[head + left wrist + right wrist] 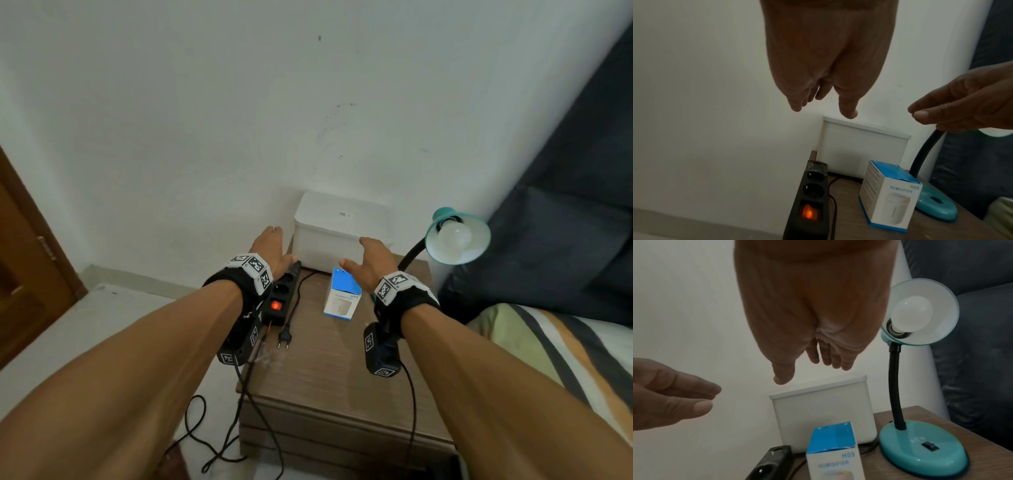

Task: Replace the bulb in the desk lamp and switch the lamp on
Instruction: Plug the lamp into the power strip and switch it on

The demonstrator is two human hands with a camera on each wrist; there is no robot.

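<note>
A teal desk lamp (920, 449) stands at the right of the bedside table (329, 370) on a black gooseneck. Its shade (459, 238) tilts up and shows an unlit white bulb (911, 313) in the socket; a black rocker switch (930, 446) sits on the base. The lamp's plug (285, 337) lies loose on the table, outside the black power strip (284, 291), whose red switch glows. My left hand (272, 251) hovers open above the strip. My right hand (371, 262) hovers open above a blue and white box (343, 294). Neither holds anything.
A white lidded box (337, 229) stands against the wall behind both hands. A dark headboard (565, 222) and a striped bed (555, 346) lie to the right. Cables (219, 428) hang off the table's front left. A wooden door (24, 260) is at the left.
</note>
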